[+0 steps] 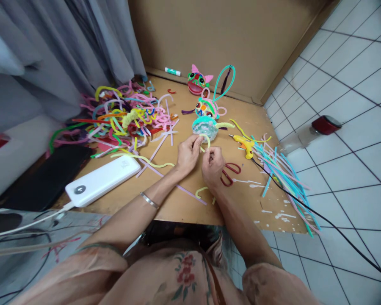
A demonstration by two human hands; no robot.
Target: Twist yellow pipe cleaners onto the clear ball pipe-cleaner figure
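Note:
Between my hands a pale yellow pipe cleaner bends in a curve. My left hand pinches one end of it, and my right hand has its fingers closed at the lower end. Just beyond my fingertips sits a round turquoise-and-clear craft piece, with a yellow stem sticking out to the right. Red-handled scissors lie beside my right hand, their blades partly hidden. Short bent yellow pieces are on the table below my wrists.
A tangled heap of coloured pipe cleaners covers the left side. Nearer stand a white power bank and a black tablet-like slab. Finished-looking faces sit at the back. To the right are a yellow glue gun and its cord.

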